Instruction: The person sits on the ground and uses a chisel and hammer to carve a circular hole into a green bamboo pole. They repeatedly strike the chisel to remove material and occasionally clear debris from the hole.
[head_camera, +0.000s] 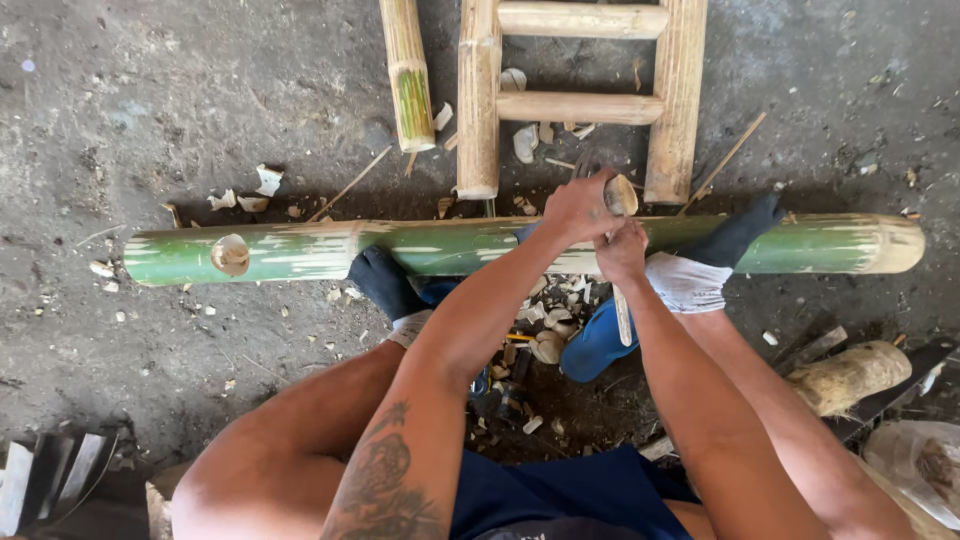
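Your left hand (578, 207) was clenched round a wooden-handled tool (619, 196) and your right hand (623, 250) gripped it just below, both arms stretched over the green bamboo pole (300, 250) lying across the floor (150, 100). Socked feet (385, 283) pinned it close by, so a slip off the rounded skin could have struck them.

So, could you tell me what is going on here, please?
A seated person pins a long green bamboo pole to the ground with both socked feet. The left hand grips a wooden-handled tool over the pole, and the right hand steadies it just below. Bamboo chips lie underneath; a bamboo ladder-like frame lies beyond.
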